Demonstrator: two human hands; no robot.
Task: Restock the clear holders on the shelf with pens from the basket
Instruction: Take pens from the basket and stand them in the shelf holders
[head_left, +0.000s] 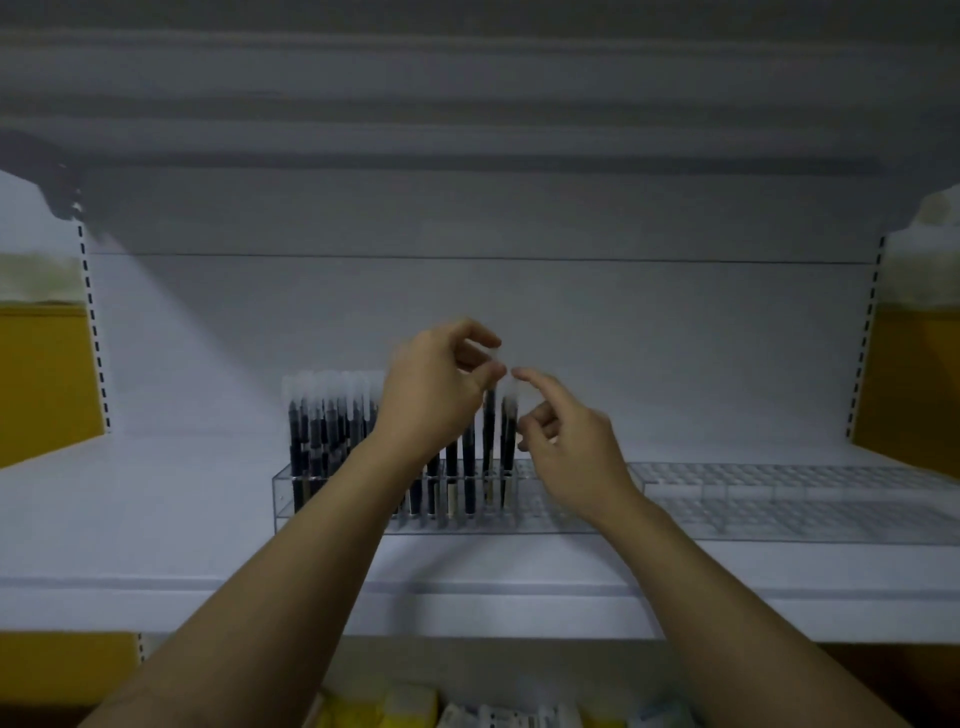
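- Your left hand (436, 387) pinches a pen (489, 423) by its clear cap, upright in the clear holder (279, 501) mid-shelf (156, 525).
- Your right hand (569, 447) holds nothing, forefinger out beside that cap.
- More pens (322, 431) crowd the holder's left end.

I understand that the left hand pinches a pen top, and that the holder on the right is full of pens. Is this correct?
Not entirely. The head view shows the right holder empty; the pens stand in the left holder. The left hand does pinch a pen top.
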